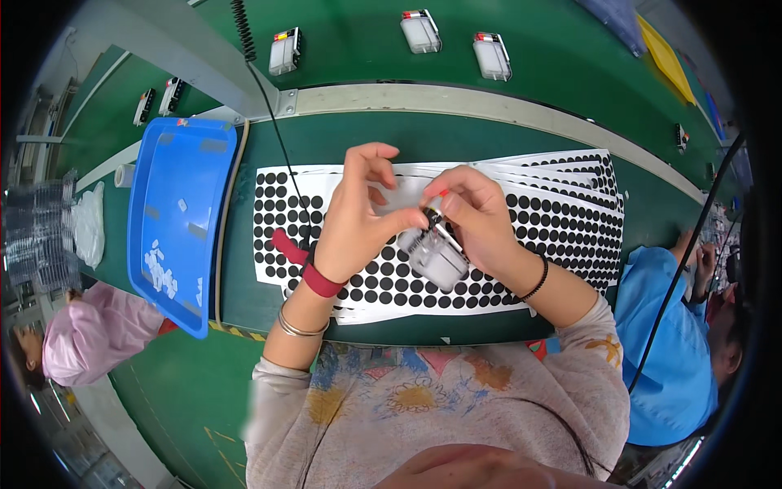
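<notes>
In front of me, my right hand point(482, 218) pinches the top end of a small clear-and-white plastic device point(440, 265). Black, yellow and red parts show at that end, and the white body hangs tilted toward me. My left hand point(356, 213) is beside it with its fingers bent and apart. Its thumb tip reaches the device's top end; whether they touch I cannot tell. Beneath both hands lie overlapping white sheets of black round stickers point(379, 285). A red band with a cord is round my left wrist.
On the left, a blue tray point(213, 163) holds small white pieces point(159, 273). Across a pale rail point(391, 98) stand similar devices point(421, 33) on a green surface. A dark cord point(273, 122) hangs down to my left. People in pink point(94, 334) and blue point(664, 350) sit either side.
</notes>
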Tool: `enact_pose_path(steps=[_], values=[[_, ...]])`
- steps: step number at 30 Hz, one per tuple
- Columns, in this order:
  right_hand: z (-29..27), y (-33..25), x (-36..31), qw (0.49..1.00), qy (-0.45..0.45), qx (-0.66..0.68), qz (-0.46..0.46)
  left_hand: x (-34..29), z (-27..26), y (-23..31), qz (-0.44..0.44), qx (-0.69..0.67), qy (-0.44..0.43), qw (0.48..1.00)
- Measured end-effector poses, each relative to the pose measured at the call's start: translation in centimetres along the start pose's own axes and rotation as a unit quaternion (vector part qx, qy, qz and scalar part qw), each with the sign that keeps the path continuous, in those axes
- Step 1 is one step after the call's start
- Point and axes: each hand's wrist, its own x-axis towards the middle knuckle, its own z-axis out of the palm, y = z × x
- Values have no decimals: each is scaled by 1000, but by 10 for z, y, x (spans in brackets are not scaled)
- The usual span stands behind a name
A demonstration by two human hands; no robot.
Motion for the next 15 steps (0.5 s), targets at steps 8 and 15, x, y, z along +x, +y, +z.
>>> enact_pose_path(steps=[8,15], values=[[-1,-2,5,995,49,6,-82,-4,0,21,-97,-42,-139,985],[-3,-1,5,995,29,28,-89,-5,5,12,-169,-301,-98,933]])
